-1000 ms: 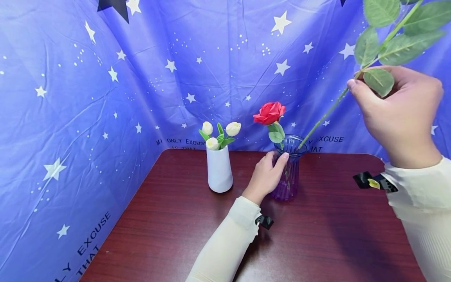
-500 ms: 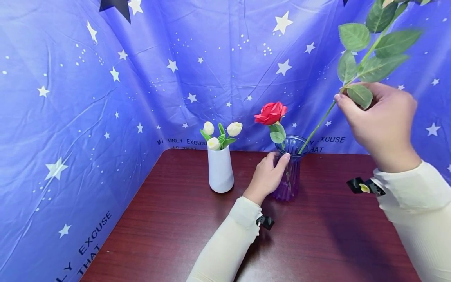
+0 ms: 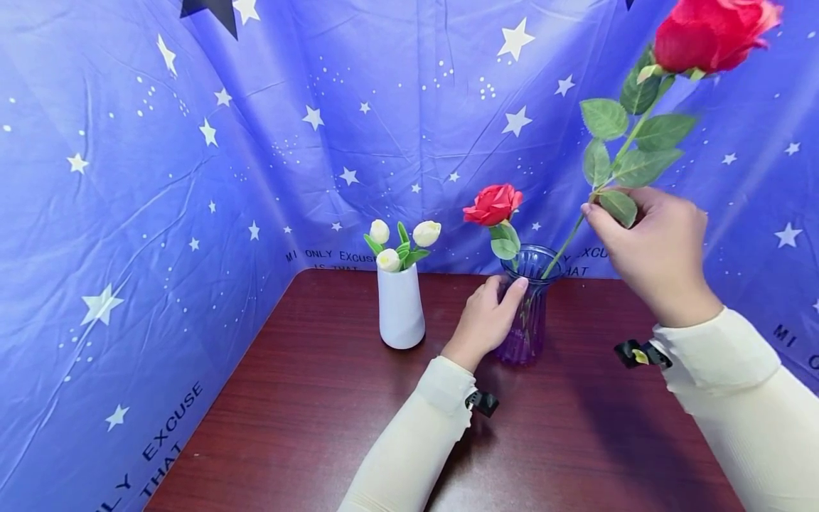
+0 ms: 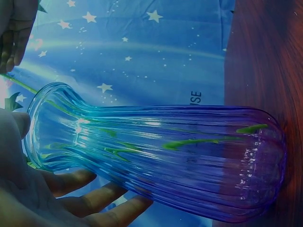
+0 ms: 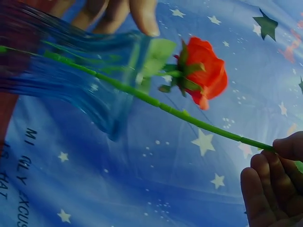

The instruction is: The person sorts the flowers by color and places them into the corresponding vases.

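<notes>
My left hand [image 3: 480,323] holds the ribbed blue-purple glass vase [image 3: 530,313] just under its rim, thumb and fingers along its left side. The vase stands upright on the table. A red rose [image 3: 493,205] leans out of it to the left, its stem inside the glass. With thumb and fingertips my right hand [image 3: 668,252] pinches the green stem [image 5: 189,119] of a second, long-stemmed red rose [image 3: 710,35] below its leaves. That rose slants up to the right, bloom cut by the top edge of the head view. Its lower stem runs inside the vase.
To the left stands a white vase [image 3: 401,313] with several white tulips [image 3: 426,233]. A dark red-brown table [image 3: 307,398] lies beneath everything. Behind and at the left hangs a blue starry cloth [image 3: 358,85].
My right hand has moved down and left with the rose, whose bloom has come into view and whose stem goes deeper into the glass vase. My left hand has stayed on the vase.
</notes>
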`<state>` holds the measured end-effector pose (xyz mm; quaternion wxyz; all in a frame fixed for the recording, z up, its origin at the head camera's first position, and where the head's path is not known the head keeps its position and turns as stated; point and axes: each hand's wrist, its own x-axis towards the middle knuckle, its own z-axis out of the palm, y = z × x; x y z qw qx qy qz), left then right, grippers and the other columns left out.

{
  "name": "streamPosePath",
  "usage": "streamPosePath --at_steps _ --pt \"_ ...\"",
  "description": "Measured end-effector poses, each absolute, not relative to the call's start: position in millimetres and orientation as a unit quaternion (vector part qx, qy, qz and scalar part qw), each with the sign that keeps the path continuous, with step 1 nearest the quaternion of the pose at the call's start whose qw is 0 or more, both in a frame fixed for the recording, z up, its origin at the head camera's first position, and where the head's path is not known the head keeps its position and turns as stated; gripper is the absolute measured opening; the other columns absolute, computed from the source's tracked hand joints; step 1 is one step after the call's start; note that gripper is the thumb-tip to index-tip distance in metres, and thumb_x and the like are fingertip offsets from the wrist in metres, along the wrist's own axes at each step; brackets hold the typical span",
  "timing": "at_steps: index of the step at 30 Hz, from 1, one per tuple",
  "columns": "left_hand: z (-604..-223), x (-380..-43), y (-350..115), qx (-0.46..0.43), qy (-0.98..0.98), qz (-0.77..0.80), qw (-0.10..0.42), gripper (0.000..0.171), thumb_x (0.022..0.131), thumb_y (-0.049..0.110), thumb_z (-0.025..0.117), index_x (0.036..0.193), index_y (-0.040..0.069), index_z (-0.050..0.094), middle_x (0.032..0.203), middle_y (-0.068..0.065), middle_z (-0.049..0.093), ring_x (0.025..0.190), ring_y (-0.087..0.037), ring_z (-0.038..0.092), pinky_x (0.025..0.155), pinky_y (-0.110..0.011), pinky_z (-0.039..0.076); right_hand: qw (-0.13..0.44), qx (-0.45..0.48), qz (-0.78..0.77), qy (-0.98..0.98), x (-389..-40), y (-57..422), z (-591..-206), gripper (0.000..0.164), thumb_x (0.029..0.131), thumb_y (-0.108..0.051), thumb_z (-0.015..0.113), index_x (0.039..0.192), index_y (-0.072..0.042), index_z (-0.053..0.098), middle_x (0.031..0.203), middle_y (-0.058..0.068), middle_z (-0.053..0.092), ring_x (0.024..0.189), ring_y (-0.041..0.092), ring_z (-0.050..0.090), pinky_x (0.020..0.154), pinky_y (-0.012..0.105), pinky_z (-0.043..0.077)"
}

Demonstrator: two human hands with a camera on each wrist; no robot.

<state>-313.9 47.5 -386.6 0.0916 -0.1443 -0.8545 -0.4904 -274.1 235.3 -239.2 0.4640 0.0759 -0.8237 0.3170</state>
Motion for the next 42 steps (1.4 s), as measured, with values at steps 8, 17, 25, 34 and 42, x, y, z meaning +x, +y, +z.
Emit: streamPosePath --at_steps 8,17,25,34,42 --pt "-386.7 -314.1 47.0 -0.143 -0.854 -0.492 0.089 0.077 0.101 0.074 0.035 0.143 0.014 0.057 0.138 -0.005 0.065 0.129 -0.019 0.061 0.110 -0.039 0.049 0.456 0.092 0.293 -0.835 -279.3 230.7 -255.5 0.025 0.085 -0.033 0.081 0.095 -0.010 0.083 0.069 -0.002 0.070 0.057 -0.019 0.039 0.057 0.025 0.031" --pt "-385.8 -313.4 46.2 -0.142 -0.854 -0.494 0.082 0.078 0.100 0.075 0.034 0.145 0.014 0.056 0.139 -0.004 0.065 0.130 -0.019 0.060 0.110 -0.040 0.049 0.428 0.108 0.264 -0.857 -288.4 228.2 -276.6 0.022 0.087 -0.031 0.079 0.087 -0.008 0.079 0.063 0.009 0.067 0.057 0.018 0.054 0.059 0.044 0.035" --pt "-385.9 -313.5 45.8 -0.141 -0.855 -0.492 0.084 0.078 0.100 0.075 0.034 0.145 0.014 0.056 0.140 -0.003 0.065 0.131 -0.018 0.060 0.111 -0.040 0.049 0.402 0.111 0.257 -0.872 -297.4 225.9 -297.7 0.020 0.086 -0.028 0.079 0.081 -0.009 0.077 0.059 0.006 0.062 0.056 0.028 0.054 0.055 0.044 0.035" --pt "-385.5 -313.7 46.0 -0.145 -0.854 -0.492 0.086 0.079 0.101 0.075 0.034 0.146 0.013 0.055 0.142 -0.005 0.064 0.133 -0.019 0.059 0.111 -0.040 0.048 0.380 0.105 0.268 -0.879 -303.2 224.4 -308.9 0.018 0.085 -0.028 0.079 0.084 -0.010 0.078 0.062 0.007 0.064 0.058 0.030 0.054 0.054 0.043 0.035" --pt "-385.9 -314.4 46.5 -0.138 -0.857 -0.490 0.081 0.079 0.100 0.075 0.034 0.147 0.014 0.055 0.142 -0.004 0.063 0.133 -0.019 0.059 0.111 -0.041 0.048 0.352 0.101 0.276 -0.889 -304.8 222.0 -315.3 0.018 0.086 -0.029 0.077 0.084 -0.010 0.076 0.061 0.005 0.063 0.060 0.030 0.058 0.061 0.045 0.035"
